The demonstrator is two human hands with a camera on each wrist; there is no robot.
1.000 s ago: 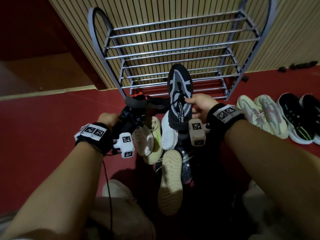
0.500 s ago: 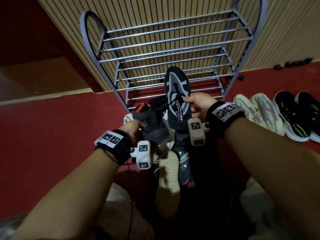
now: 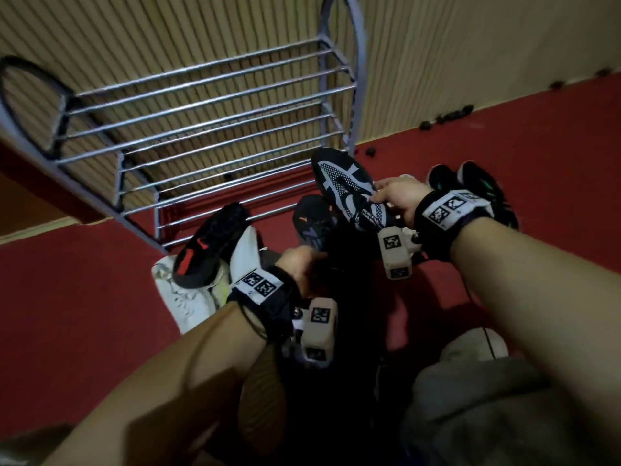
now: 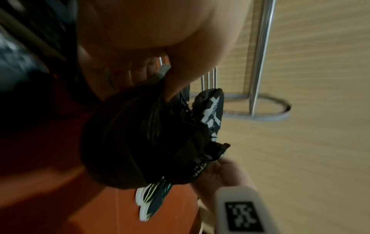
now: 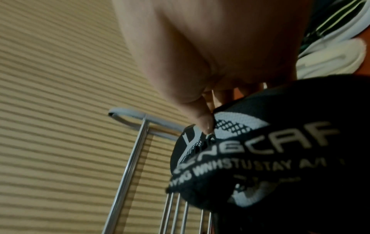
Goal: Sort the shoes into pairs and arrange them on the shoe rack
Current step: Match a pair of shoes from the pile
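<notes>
My right hand (image 3: 386,194) pinches a black-and-white knit sneaker (image 3: 346,188) by its collar and holds it toe-up in front of the metal shoe rack (image 3: 201,105). In the right wrist view the thumb (image 5: 204,121) presses on that lettered sneaker (image 5: 260,152). My left hand (image 3: 302,260) grips a dark sneaker (image 3: 314,223) with purple marks, just left of and below the first one. In the left wrist view the thumb (image 4: 172,85) pinches that dark sneaker (image 4: 130,134) at its opening. All rack shelves that show are bare.
A black sneaker with a red mark (image 3: 211,243) lies on white shoes (image 3: 188,297) on the red floor, at the rack's foot. Black-and-green sneakers (image 3: 484,190) stand behind my right wrist. A slatted beige wall (image 3: 470,55) backs the rack. My knees fill the bottom.
My left hand pulled the dark sneaker out of the pile and carried it right, up beside the black-and-white one. The head view has swung, so the rack now sits left.
</notes>
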